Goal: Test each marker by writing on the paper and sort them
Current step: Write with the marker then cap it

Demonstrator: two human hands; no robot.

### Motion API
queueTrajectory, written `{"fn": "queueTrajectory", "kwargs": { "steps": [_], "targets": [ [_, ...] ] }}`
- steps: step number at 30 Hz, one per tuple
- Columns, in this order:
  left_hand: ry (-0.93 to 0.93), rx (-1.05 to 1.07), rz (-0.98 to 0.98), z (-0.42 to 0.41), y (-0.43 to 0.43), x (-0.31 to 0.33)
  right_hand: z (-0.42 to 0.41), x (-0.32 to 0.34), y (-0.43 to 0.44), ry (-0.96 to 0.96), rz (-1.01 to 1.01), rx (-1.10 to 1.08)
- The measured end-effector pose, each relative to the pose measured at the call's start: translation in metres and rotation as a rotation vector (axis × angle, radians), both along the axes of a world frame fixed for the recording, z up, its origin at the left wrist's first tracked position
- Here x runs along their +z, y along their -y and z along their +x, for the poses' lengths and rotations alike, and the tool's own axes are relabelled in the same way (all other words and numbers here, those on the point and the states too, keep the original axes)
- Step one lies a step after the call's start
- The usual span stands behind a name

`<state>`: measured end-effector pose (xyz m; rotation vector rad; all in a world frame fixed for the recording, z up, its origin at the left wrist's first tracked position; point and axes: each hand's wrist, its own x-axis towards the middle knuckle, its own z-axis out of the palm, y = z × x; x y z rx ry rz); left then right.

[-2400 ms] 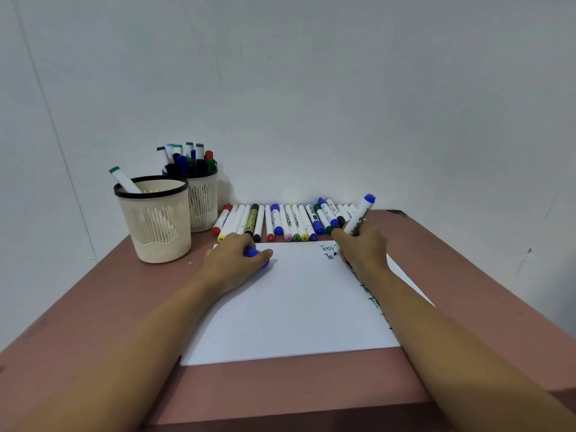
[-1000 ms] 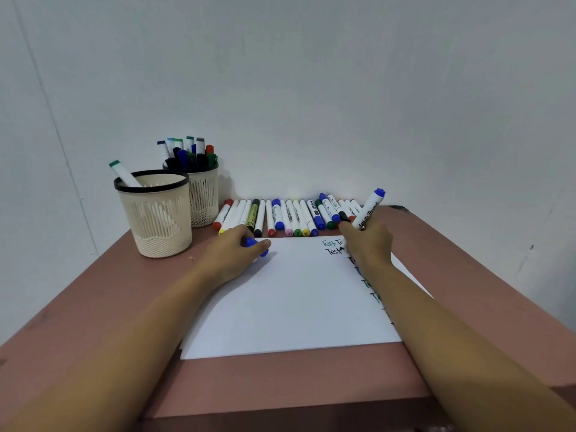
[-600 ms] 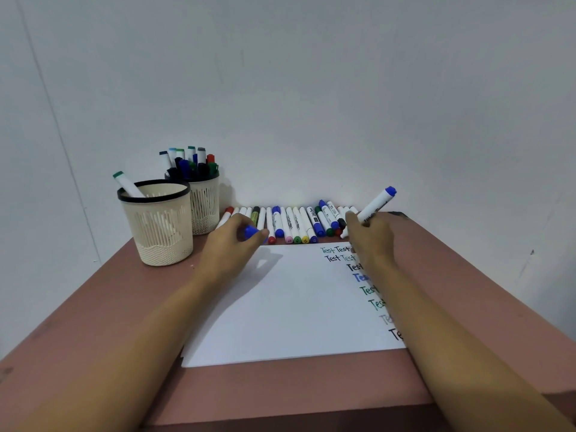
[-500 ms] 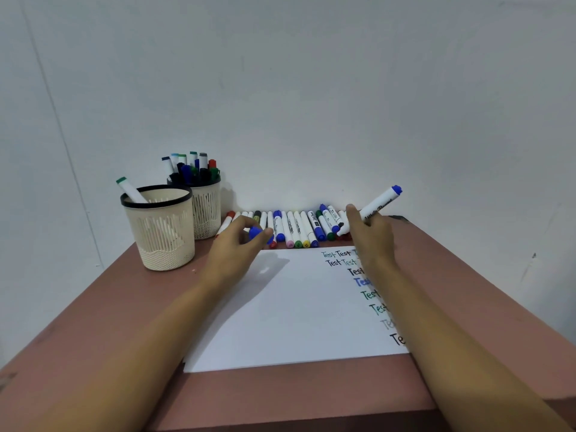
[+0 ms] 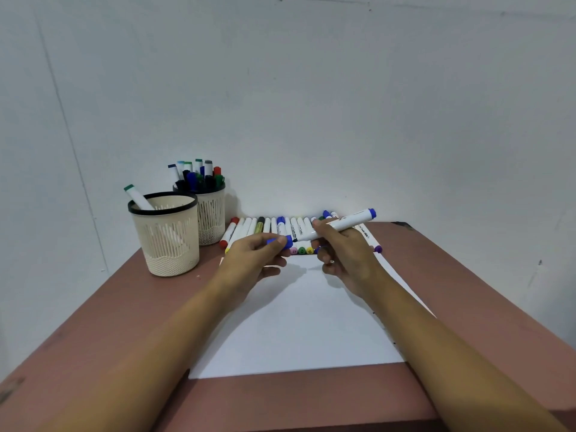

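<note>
My right hand [image 5: 346, 254] grips a white marker with a blue end [image 5: 339, 227], held level above the far edge of the white paper [image 5: 299, 325], its dark tip pointing left. My left hand [image 5: 252, 260] pinches the marker's blue cap [image 5: 282, 241], and the cap's mouth sits just at the tip. A row of capped markers [image 5: 268, 229] lies along the wall behind the paper. My right arm hides the writing on the paper's right side.
Two cream mesh cups stand at the back left of the reddish table [image 5: 124, 307]. The near cup [image 5: 165, 235] holds one green-capped marker. The far cup [image 5: 208, 213] holds several markers. The wall rises right behind the row.
My right hand lifted off the paper and turned the marker level, tip to the left. My left hand rose from the paper with the blue cap and brought it to the tip.
</note>
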<state>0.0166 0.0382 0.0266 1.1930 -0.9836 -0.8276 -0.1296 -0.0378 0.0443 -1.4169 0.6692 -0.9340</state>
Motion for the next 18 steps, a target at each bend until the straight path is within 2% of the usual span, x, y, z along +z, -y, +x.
{"fn": "queueTrajectory", "kwargs": {
  "steps": [5, 10, 14, 18],
  "targets": [
    [0.053, -0.060, -0.013, -0.006, -0.001, -0.001, 0.003, -0.003, -0.006, -0.009, -0.018, 0.083],
    [0.121, -0.047, -0.027, -0.009, -0.002, 0.002, 0.005, -0.002, -0.011, 0.030, 0.040, 0.077],
    [0.404, 0.071, 0.001, -0.014, -0.002, 0.002, 0.007, 0.005, -0.015, 0.139, 0.219, -0.004],
    [0.604, 0.174, 0.016, -0.024, -0.004, 0.003, 0.013, 0.005, -0.021, 0.043, 0.164, -0.162]
  ]
}}
